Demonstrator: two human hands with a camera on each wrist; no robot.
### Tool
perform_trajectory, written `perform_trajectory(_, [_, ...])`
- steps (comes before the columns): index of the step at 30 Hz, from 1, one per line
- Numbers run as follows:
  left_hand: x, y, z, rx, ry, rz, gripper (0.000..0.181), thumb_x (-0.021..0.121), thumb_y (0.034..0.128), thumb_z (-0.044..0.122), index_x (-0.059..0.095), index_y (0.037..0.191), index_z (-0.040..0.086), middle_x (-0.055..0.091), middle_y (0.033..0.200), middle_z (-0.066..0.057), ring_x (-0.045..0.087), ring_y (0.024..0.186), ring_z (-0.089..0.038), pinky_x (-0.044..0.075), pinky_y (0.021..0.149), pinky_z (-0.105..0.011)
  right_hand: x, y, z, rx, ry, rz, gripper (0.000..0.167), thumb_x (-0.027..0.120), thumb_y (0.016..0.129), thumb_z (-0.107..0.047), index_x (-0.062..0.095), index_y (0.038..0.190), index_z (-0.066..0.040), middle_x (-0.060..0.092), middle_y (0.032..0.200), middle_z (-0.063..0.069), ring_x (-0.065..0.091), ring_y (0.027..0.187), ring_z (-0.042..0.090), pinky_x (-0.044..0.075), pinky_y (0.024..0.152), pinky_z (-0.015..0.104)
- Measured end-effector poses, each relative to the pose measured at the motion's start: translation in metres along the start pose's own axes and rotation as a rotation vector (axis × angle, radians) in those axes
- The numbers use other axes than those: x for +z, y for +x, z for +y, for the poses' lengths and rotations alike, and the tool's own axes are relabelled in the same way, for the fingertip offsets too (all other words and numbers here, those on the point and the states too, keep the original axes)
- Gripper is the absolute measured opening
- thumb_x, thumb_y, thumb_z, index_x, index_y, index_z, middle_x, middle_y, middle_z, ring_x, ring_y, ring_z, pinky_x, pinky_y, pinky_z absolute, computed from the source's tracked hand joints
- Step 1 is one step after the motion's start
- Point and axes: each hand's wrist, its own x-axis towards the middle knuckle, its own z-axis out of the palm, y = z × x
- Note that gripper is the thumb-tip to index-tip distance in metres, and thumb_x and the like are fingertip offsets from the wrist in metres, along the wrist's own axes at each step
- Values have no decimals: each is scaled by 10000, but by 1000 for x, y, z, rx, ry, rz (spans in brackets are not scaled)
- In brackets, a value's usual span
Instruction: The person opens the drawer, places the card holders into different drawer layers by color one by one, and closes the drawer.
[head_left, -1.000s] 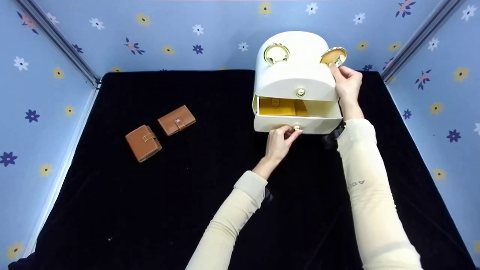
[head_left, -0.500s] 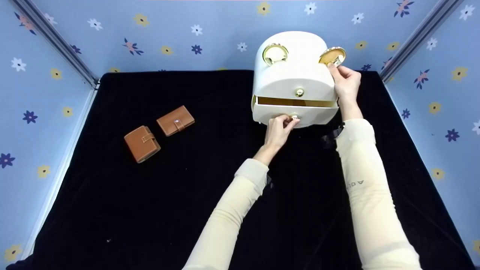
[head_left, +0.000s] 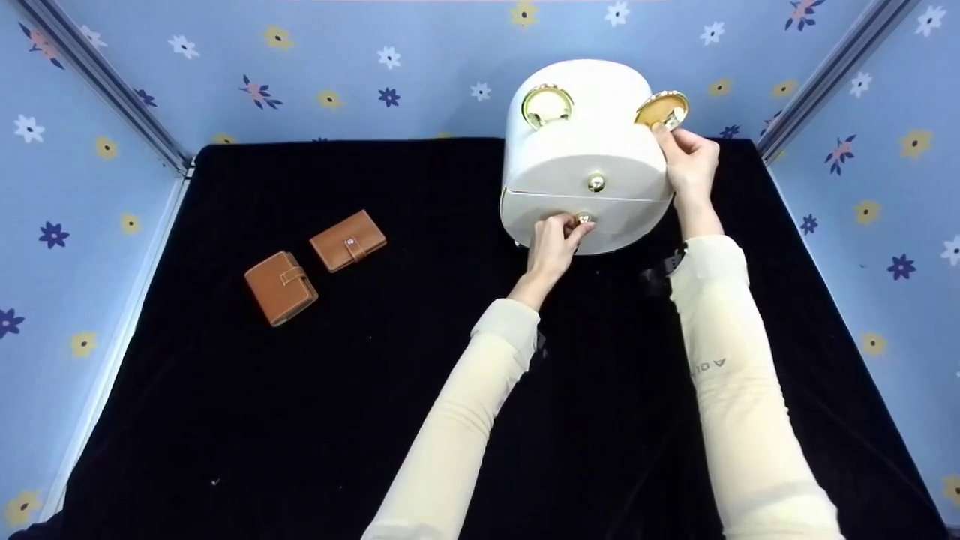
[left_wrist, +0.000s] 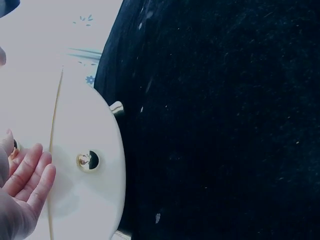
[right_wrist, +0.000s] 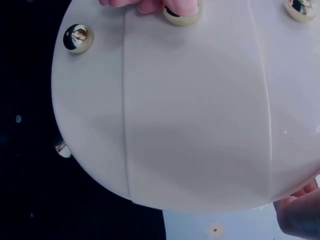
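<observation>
A white rounded drawer box (head_left: 592,139) stands at the back right, its front panels flush. The left hand (head_left: 551,247) pinches a gold knob (head_left: 584,218) on the front, below an upper knob (head_left: 596,183). In the left wrist view, that hand (left_wrist: 27,192) has its other fingers extended beside a lower knob (left_wrist: 88,161). The right hand (head_left: 694,169) holds the lower edge of a round gold-rimmed piece (head_left: 661,111) at the box's right; in the right wrist view the hand (right_wrist: 302,210) is partly hidden behind the box's side.
Two brown wallets, one squarish (head_left: 281,289) and one flatter (head_left: 349,240), lie on the black cloth (head_left: 315,420) at the left. Another round gold-rimmed piece (head_left: 547,106) is on the box's left. Blue flowered walls (head_left: 442,45) border the back and sides.
The drawer under the left hand has slid back into the box, from pulled out with brown things inside to flush. The left hand moved back with its knob; the right hand kept its hold.
</observation>
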Motion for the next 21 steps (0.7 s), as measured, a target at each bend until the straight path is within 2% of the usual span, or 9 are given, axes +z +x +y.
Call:
perform_trajectory(8, [0, 3, -1, -38, -21, -30, 288, 616, 807, 352, 631, 688, 90, 580, 577, 41, 501, 486, -51, 391, 503, -165, 1, 0, 0, 19, -7, 3, 162, 728, 729, -259, 730, 794, -110, 622, 668, -60, 526, 576, 69, 415, 557, 180])
perform_trajectory(17, [3, -1, -6, -8, 12, -14, 303, 640, 768, 382, 641, 737, 81, 622, 649, 23, 545, 556, -61, 417, 544, -164, 1, 1, 0, 18, 4, 1, 162, 726, 733, -239, 729, 806, -95, 626, 664, -59, 537, 576, 68, 421, 565, 180])
perform_trajectory(21, [7, -5, -12, -33, 48, -35, 333, 651, 750, 413, 638, 762, 80, 618, 670, 26, 543, 577, -69, 424, 546, -181, 1, 1, 1, 15, 11, 0, 146, 722, 738, -231, 728, 790, -95, 622, 653, -58, 531, 563, 66, 419, 558, 179])
